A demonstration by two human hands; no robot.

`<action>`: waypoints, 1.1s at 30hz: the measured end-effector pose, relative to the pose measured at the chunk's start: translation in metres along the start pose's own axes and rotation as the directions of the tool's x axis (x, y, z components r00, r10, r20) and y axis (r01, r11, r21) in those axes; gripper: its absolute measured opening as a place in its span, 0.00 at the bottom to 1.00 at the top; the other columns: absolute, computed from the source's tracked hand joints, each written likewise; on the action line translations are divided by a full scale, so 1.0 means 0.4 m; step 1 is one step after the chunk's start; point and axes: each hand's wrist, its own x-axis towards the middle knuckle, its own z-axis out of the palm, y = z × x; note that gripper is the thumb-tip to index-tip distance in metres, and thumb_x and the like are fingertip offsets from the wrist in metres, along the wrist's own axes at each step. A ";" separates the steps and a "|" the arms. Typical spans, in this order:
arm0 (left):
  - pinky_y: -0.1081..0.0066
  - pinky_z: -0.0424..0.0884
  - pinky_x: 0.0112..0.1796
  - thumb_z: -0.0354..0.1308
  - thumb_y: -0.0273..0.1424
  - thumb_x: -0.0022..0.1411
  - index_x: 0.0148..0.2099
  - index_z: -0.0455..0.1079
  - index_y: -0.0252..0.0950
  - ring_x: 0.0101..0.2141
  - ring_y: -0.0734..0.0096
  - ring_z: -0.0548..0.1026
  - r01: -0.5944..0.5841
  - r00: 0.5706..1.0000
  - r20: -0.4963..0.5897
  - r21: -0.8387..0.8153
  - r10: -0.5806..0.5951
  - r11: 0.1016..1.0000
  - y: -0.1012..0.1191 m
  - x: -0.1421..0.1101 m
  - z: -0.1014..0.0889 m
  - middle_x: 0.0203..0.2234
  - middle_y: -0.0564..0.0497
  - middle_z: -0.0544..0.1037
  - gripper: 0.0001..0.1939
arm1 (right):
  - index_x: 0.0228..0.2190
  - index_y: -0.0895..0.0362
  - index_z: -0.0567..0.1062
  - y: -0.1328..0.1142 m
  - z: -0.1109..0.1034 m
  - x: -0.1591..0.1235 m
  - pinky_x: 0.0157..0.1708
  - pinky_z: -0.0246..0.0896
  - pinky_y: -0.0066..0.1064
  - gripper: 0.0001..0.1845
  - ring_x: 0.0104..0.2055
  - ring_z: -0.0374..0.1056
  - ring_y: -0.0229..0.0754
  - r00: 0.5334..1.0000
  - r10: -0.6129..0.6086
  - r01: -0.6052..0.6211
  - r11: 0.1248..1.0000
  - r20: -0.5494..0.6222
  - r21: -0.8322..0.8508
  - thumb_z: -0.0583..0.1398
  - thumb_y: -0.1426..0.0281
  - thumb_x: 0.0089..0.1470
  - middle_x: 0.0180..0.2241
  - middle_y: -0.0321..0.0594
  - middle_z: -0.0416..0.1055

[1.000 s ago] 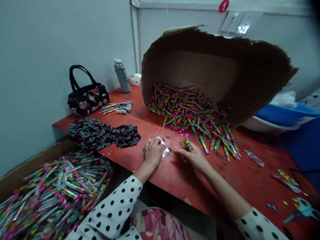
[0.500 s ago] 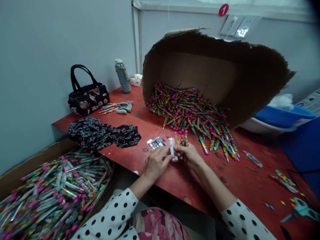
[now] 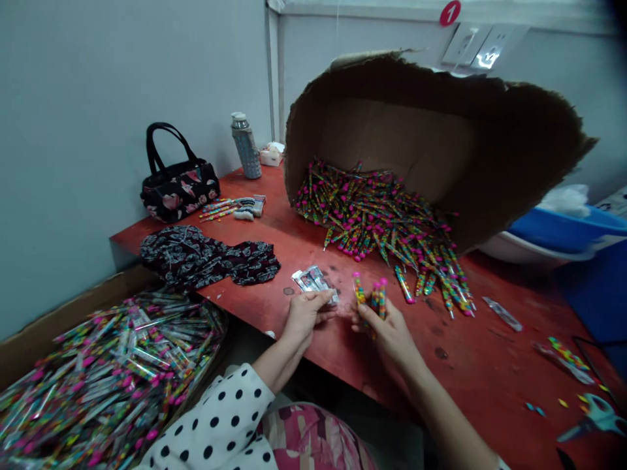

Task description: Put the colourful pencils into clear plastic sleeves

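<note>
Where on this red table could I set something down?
Bare tabletop shows between the patterned cloth and cardboard box, and between the right forearm and scissors. Crowded: the box's mouth, packed with bead-filled tubes.

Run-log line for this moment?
left hand: holding flat clear plastic sleeve | right hand: holding slim multicoloured pink-topped tubes | beneath: red table

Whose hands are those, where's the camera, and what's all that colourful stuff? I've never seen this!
There's no robot: this is a person working bare-handed. The camera is worn on their head, looking forward and down. The left hand pinches a small packet; the right hand holds a few colourful sticks with pink ends. On the red table lie more packets, a patterned cloth and scissors, with a handbag and a bottle farther back. A big cardboard box on its side holds a heap of similar sticks, some spread out in front.
</note>
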 end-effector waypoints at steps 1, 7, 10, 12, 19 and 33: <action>0.77 0.71 0.23 0.67 0.35 0.40 0.27 0.73 0.28 0.20 0.75 0.73 0.007 1.000 -0.018 -0.028 -0.008 1.000 0.003 -0.001 0.001 0.20 0.48 0.76 0.15 | 0.37 0.56 0.67 0.007 -0.006 -0.026 0.25 0.68 0.30 0.18 0.26 0.67 0.37 1.000 -0.025 0.024 0.998 -0.007 -0.066 0.63 0.61 0.45 0.28 0.35 0.69; 0.76 0.73 0.24 0.68 0.33 0.39 0.25 0.70 0.30 0.21 0.75 0.73 0.049 0.998 -0.016 -0.179 -0.052 0.983 -0.003 0.003 0.014 0.19 0.50 0.75 0.13 | 0.37 0.57 0.71 0.049 -0.021 -0.132 0.21 0.64 0.26 0.15 0.22 0.65 0.37 0.990 -0.142 0.115 0.881 -0.024 -0.460 0.59 0.61 0.49 0.23 0.36 0.69; 0.75 0.73 0.24 0.68 0.32 0.40 0.26 0.70 0.30 0.22 0.74 0.74 0.079 0.997 0.030 -0.213 -0.074 0.974 -0.009 -0.001 0.023 0.21 0.49 0.76 0.13 | 0.35 0.57 0.72 0.061 -0.020 -0.139 0.21 0.62 0.25 0.14 0.22 0.65 0.37 0.980 -0.197 0.152 0.813 -0.020 -0.562 0.58 0.61 0.50 0.22 0.36 0.69; 0.76 0.73 0.23 0.68 0.33 0.40 0.26 0.70 0.29 0.21 0.75 0.74 0.076 0.997 0.042 -0.197 -0.069 0.977 -0.011 -0.008 0.029 0.20 0.49 0.75 0.13 | 0.35 0.57 0.72 0.064 -0.018 -0.135 0.22 0.62 0.25 0.14 0.22 0.65 0.37 0.977 -0.212 0.159 0.791 -0.021 -0.591 0.57 0.61 0.50 0.22 0.36 0.70; 0.73 0.73 0.27 0.67 0.33 0.42 0.24 0.70 0.29 0.21 0.76 0.72 -0.031 0.998 0.047 -0.122 0.037 0.992 -0.019 -0.030 0.045 0.18 0.51 0.74 0.13 | 0.34 0.57 0.72 0.064 -0.009 -0.133 0.18 0.60 0.25 0.15 0.20 0.64 0.38 0.987 -0.146 0.091 0.852 -0.066 -0.516 0.56 0.59 0.50 0.21 0.36 0.69; 0.76 0.72 0.26 0.67 0.34 0.41 0.26 0.71 0.29 0.23 0.75 0.74 -0.039 0.999 0.027 -0.137 0.043 0.990 -0.002 -0.034 0.044 0.21 0.50 0.75 0.13 | 0.33 0.55 0.72 0.041 -0.005 -0.153 0.19 0.60 0.27 0.14 0.19 0.63 0.38 0.985 -0.137 0.074 0.876 -0.101 -0.476 0.59 0.59 0.48 0.22 0.36 0.70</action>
